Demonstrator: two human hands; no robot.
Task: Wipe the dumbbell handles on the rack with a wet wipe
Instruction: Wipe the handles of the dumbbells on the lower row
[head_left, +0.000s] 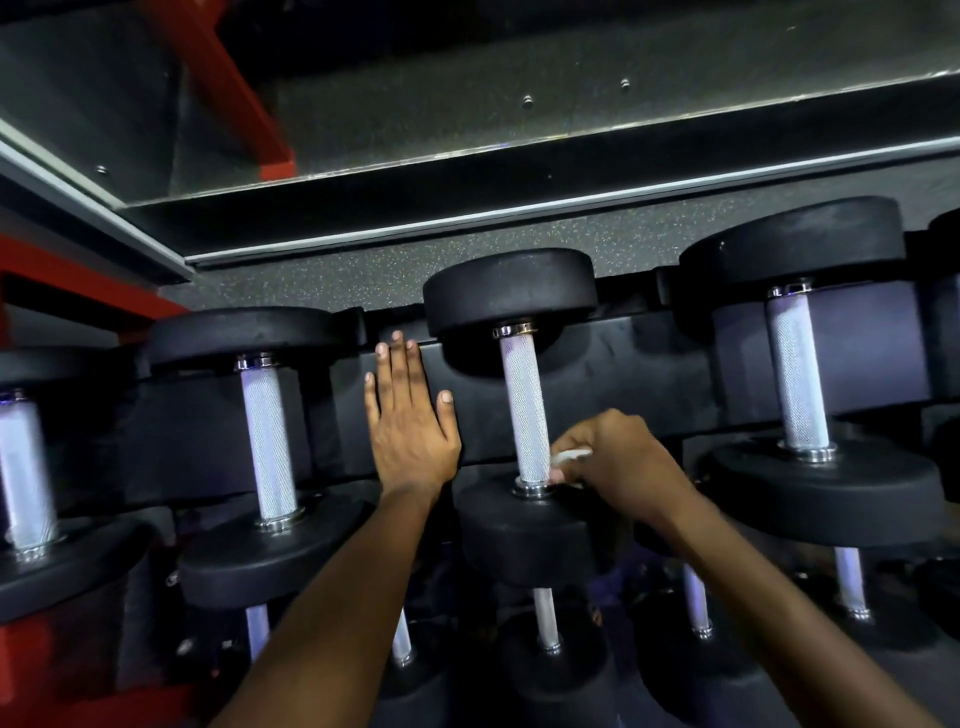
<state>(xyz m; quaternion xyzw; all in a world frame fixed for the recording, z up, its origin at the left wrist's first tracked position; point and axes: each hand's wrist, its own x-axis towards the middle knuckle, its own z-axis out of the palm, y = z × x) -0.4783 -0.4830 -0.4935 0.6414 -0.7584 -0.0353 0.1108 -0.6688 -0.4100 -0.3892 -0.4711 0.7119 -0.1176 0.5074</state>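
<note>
Speckled dark rubber flooring (322, 280) and a mirrored wall panel (467, 104) with a red frame member (228, 88) lay behind a black dumbbell rack (623, 374).

Right hand (623, 457): fingers (558, 474) curled, pinching a small crumpled white wet wipe (571, 455) against the near end of the centre handle, just above its chrome collar (531, 487).

Centre dumbbell handle (525, 408): straight steel cylinder, cross-hatched knurled texture, pale silver. Long axis ran from near to far across the rack, leaning slightly left toward the far end. Far head (509, 291) and near head (524, 535) were round, matte black rubber discs seated in the rack's saddles.

Left hand (410, 415): fingers straight and spread, palm down, lying flat on the rack's black panel between the centre dumbbell and its left neighbour; it held nothing, fingertips (397, 336) reaching the panel's far edge.

Left neighbouring dumbbell (267, 441), far-left dumbbell (23, 467) and larger right dumbbell (797, 374): same knurled steel handles, black round heads, axes roughly parallel to the centre one.

Lower tier (545, 618): further dumbbells with thinner smooth-looking handles, dimly lit, detail unclear.
</note>
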